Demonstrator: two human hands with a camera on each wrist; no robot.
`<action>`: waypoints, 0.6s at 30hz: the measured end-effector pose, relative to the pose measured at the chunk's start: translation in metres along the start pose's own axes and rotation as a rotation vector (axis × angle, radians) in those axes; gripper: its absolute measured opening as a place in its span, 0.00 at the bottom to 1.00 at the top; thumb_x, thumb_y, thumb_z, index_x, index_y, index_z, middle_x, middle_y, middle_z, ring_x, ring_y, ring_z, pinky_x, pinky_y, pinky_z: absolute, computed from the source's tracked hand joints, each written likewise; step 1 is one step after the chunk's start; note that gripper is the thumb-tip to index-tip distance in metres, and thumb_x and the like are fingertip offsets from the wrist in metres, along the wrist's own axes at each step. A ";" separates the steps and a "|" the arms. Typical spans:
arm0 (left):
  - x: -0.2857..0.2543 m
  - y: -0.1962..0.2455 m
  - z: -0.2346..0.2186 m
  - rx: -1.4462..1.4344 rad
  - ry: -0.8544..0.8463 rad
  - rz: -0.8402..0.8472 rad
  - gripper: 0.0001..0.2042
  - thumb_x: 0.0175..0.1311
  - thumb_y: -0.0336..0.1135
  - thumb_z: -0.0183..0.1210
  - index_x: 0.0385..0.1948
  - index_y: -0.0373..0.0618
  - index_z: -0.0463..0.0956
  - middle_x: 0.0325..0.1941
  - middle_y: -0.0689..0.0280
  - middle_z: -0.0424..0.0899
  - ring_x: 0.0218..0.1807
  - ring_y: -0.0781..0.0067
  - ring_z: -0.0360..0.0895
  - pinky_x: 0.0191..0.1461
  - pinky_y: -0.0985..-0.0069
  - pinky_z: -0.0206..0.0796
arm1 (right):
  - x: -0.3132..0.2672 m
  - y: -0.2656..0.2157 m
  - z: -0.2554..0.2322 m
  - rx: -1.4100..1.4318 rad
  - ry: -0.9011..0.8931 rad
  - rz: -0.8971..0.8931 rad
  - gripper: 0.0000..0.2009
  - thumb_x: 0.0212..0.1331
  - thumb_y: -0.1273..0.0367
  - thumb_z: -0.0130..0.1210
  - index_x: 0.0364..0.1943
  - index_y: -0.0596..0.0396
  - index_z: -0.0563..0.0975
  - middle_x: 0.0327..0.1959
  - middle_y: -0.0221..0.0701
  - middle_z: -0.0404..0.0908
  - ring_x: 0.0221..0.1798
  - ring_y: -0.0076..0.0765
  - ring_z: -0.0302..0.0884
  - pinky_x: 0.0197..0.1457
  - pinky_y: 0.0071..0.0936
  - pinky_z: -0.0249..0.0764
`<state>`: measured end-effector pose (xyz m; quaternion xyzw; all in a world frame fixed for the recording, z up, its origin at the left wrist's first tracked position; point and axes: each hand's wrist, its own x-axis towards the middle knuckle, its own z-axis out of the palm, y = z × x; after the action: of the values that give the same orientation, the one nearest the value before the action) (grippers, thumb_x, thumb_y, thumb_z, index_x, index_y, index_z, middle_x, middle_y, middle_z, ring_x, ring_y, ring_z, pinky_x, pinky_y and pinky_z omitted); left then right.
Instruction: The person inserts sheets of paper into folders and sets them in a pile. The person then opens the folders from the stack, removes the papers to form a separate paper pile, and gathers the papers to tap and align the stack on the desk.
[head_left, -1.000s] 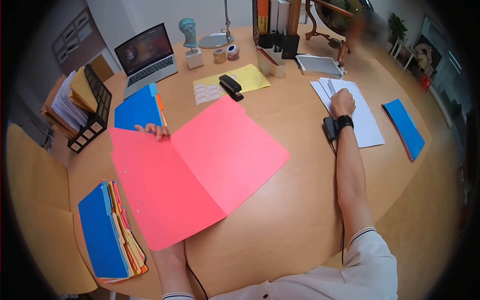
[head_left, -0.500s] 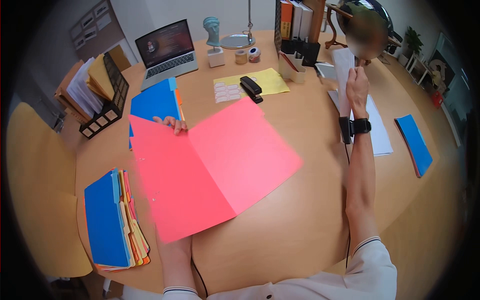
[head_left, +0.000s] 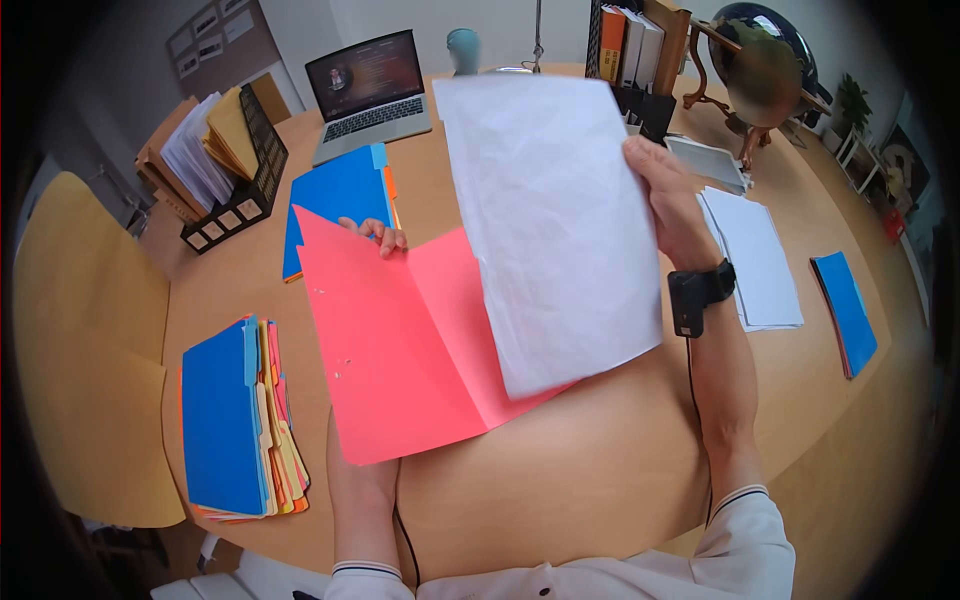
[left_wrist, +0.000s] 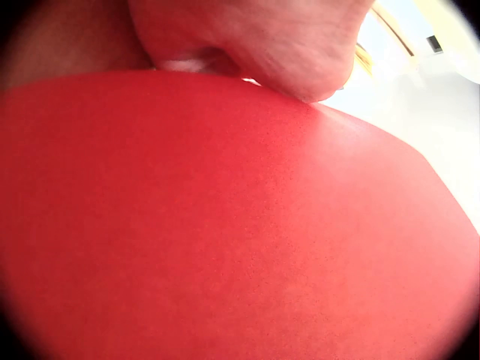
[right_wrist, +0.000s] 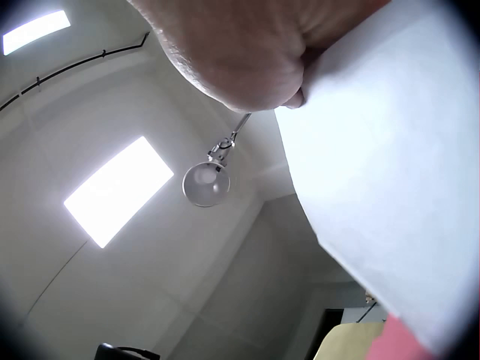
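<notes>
Left hand [head_left: 375,237] gripped open pink folder [head_left: 385,350] at top edge above desk [head_left: 550,500]; right hand [head_left: 678,200], well apart, pinched white paper [head_left: 560,230] by its side, aloft over folder's right half. Step in hand: apparently filing. Next move likely called for lowering paper inside, edges squared, folder held steady.

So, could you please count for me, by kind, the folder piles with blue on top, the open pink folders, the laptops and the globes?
Blue-topped folder piles: 3
Open pink folder: 1
Laptop: 1
Globe: 1
Total: 6
</notes>
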<state>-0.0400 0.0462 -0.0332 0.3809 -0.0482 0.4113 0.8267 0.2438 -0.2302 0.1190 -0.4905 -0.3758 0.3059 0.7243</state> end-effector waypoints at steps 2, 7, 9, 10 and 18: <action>-0.006 0.003 0.018 0.058 0.166 -0.021 0.30 0.78 0.64 0.32 0.30 0.47 0.69 0.19 0.66 0.70 0.36 0.60 0.75 0.54 0.64 0.72 | 0.005 0.019 -0.001 -0.019 -0.010 0.096 0.12 0.75 0.62 0.50 0.37 0.55 0.76 0.32 0.22 0.78 0.31 0.15 0.73 0.35 0.18 0.71; -0.002 0.007 0.014 0.004 0.021 -0.066 0.29 0.79 0.63 0.33 0.31 0.46 0.70 0.20 0.66 0.71 0.39 0.60 0.76 0.56 0.64 0.71 | 0.003 0.065 0.011 -0.159 0.009 0.249 0.08 0.70 0.66 0.53 0.35 0.55 0.77 0.28 0.21 0.75 0.28 0.15 0.70 0.30 0.19 0.67; 0.000 0.004 0.007 -0.004 -0.012 -0.051 0.29 0.79 0.63 0.33 0.32 0.46 0.71 0.20 0.66 0.71 0.40 0.60 0.76 0.57 0.64 0.71 | 0.004 0.109 0.010 -0.402 -0.017 0.216 0.06 0.64 0.68 0.55 0.35 0.56 0.77 0.27 0.22 0.75 0.29 0.17 0.70 0.30 0.22 0.67; 0.000 0.003 0.005 -0.015 -0.013 -0.065 0.30 0.78 0.64 0.32 0.32 0.46 0.71 0.21 0.66 0.72 0.41 0.60 0.76 0.57 0.64 0.71 | 0.002 0.119 0.012 -0.399 -0.020 0.221 0.06 0.64 0.68 0.55 0.35 0.56 0.77 0.27 0.22 0.75 0.29 0.17 0.70 0.30 0.22 0.67; 0.005 0.010 -0.024 0.052 -0.170 -0.156 0.31 0.78 0.65 0.29 0.36 0.48 0.73 0.25 0.66 0.74 0.48 0.61 0.75 0.59 0.63 0.69 | 0.000 0.134 0.013 -0.475 0.044 0.219 0.05 0.58 0.70 0.57 0.30 0.58 0.77 0.25 0.24 0.77 0.26 0.20 0.71 0.30 0.24 0.69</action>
<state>-0.0492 0.0696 -0.0426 0.4383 -0.0776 0.3131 0.8389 0.2228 -0.1797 -0.0044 -0.6910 -0.3659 0.2752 0.5595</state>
